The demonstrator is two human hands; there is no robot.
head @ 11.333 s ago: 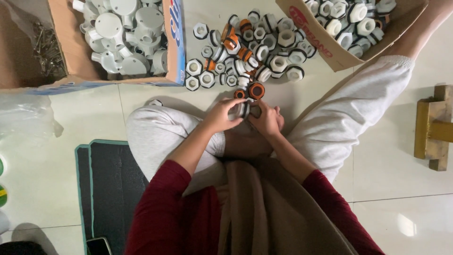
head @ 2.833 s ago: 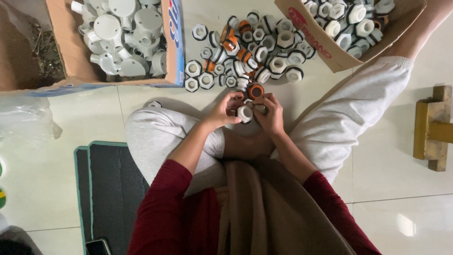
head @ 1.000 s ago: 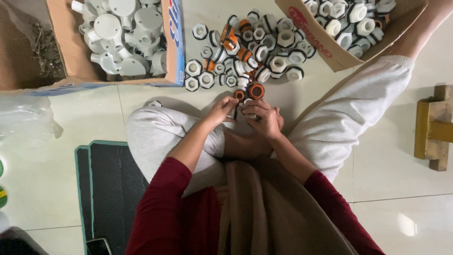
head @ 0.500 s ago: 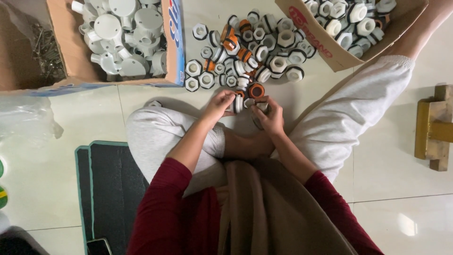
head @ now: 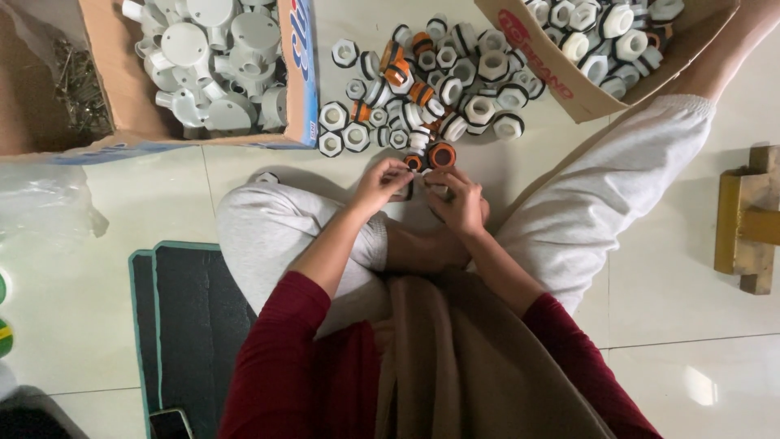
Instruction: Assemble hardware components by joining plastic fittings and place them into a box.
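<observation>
Both hands, left [head: 380, 180] and right [head: 457, 199], pinch a small fitting [head: 416, 189] together, just below the fittings pile [head: 431, 89] on the floor [head: 674, 284].

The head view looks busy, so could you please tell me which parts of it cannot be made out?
- Small fitting between left hand and right hand: mostly covered by fingers; its shape is unclear.
- Box of grey round junction boxes: cut off by the top edge.
- Box of white nuts: cut off by the top edge.
- Dark phone on the mat: cut by the bottom edge.
- Yellow wooden piece: cut by the right edge.
</observation>
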